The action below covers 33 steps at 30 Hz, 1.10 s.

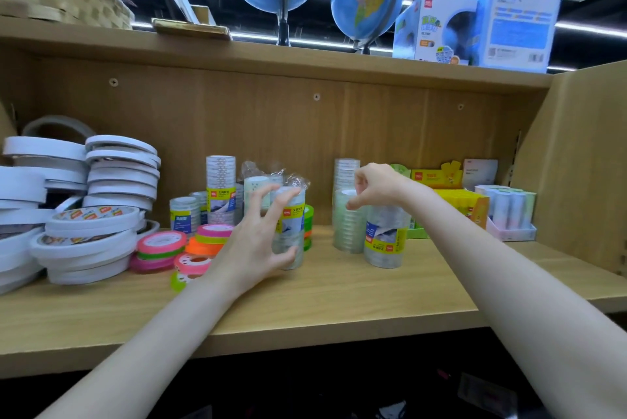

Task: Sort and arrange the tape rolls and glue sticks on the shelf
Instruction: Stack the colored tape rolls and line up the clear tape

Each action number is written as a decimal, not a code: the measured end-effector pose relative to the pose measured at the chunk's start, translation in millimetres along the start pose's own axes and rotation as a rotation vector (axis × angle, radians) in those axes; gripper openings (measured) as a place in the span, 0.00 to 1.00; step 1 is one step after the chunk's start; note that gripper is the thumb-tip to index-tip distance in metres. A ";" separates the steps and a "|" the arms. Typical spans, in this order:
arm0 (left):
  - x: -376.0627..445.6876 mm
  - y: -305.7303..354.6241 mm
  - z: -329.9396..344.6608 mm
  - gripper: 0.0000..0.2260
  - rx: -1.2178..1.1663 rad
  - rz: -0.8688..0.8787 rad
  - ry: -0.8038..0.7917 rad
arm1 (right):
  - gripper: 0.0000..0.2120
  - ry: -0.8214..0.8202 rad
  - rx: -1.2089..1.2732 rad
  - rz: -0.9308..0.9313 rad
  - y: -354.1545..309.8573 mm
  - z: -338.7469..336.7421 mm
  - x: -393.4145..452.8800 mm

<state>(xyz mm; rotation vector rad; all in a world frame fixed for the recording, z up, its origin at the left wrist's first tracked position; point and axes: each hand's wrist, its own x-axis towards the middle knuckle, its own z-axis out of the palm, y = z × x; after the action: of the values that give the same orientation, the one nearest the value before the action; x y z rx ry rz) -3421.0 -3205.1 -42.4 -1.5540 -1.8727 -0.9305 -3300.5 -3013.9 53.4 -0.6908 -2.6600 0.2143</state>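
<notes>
Shelf (339, 286) space in the head view is taken up by stationery: white double-sided tape rolls (101, 181) are stacked at the left, neon tape rolls (163, 244) lie flat in front of them, and wrapped packs of clear tape stand upright in the middle. At the right, a yellow glue stick box (454, 201) and a small tray of pastel glue sticks (512, 208) are set near the side wall.

The left hand (258, 242) is spread round a labelled clear tape pack (291, 228); its fingers (281, 205) are apart and curved about the pack, with the thumb low against the pack's near side, though whether the grip is fully closed cannot be told. The pack's long axis is vertical, and it stands directly beyond the palm.

The right hand (376, 186) is held above a second labelled tape pack (385, 235) and the unlabelled clear stack (347, 220) touching it on the left. Its fingers are curled loosely downward and nothing is seen to be held.

The left hand is judged the nearer to its pack, so a lift or slide of that upright pack is probably the step in hand, with the sorting hardly begun.
</notes>
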 end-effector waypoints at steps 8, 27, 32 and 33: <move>19.1 22.9 19.9 0.36 0.094 -0.005 -0.084 | 0.12 0.045 -0.089 0.000 17.8 -9.6 -23.9; -16.2 -41.2 -45.1 0.19 0.246 -0.193 -0.006 | 0.25 0.057 -0.170 -0.183 -52.3 14.0 -28.3; -7.9 -48.8 -40.6 0.21 0.159 -0.217 0.032 | 0.26 0.030 -0.104 -0.205 -59.1 -2.6 -27.2; -4.8 -49.2 -38.9 0.21 0.138 -0.220 0.045 | 0.27 0.000 -0.103 -0.207 -59.1 -3.0 -26.8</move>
<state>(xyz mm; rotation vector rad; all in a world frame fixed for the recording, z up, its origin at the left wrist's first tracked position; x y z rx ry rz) -3469.3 -3243.5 -30.3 -1.2560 -2.0588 -0.9004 -3303.6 -3078.2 61.5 -0.4406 -2.7334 0.0201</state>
